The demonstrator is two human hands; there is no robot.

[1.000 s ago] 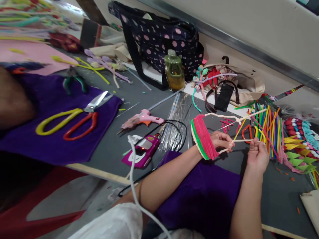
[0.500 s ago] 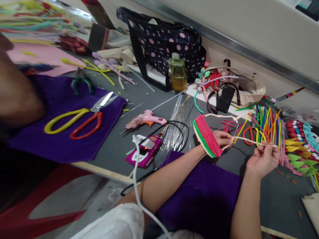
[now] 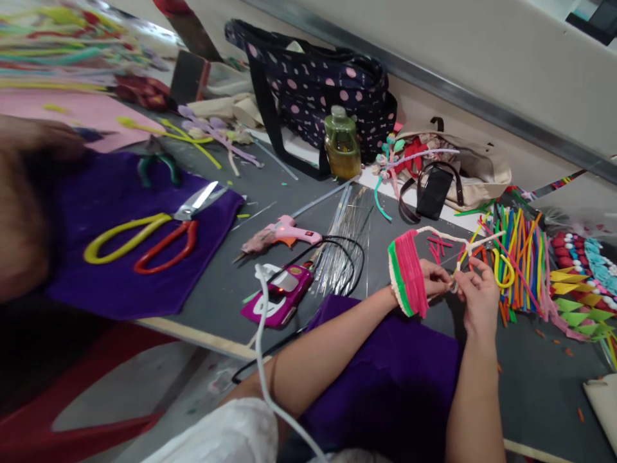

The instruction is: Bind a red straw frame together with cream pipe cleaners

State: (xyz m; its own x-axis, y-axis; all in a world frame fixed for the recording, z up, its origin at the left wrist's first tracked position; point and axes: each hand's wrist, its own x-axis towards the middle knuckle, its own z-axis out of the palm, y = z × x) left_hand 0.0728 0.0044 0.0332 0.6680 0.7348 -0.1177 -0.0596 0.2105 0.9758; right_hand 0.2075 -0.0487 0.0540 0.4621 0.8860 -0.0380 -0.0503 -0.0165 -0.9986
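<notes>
A pink, green and cream piece made of rows of pipe cleaners (image 3: 412, 267) hangs about my left wrist, like a small watermelon-coloured pouch. A cream pipe cleaner (image 3: 436, 231) runs from its top corner to a twisted joint with loose ends. My left hand (image 3: 434, 279) is closed, pinching the lower cream pipe cleaner near the piece. Right beside it, my right hand (image 3: 477, 286) pinches the same strand, which bends into a small loop between the fingertips. Behind my right hand lie scissors with yellow and red handles (image 3: 504, 267), partly hidden.
Coloured pipe cleaners (image 3: 523, 251) lie in a bundle at the right. A pink glue gun (image 3: 284, 233), a purple device (image 3: 284, 292) and thin wires (image 3: 344, 251) lie to the left. Large scissors (image 3: 186, 218) and pliers (image 3: 157, 164) rest on purple cloth near another person's blurred arm (image 3: 24, 212).
My right hand has moved left, towards my left hand, and the stretched cream strand is now bent into a small loop. The pink and green piece has shifted slightly right.
</notes>
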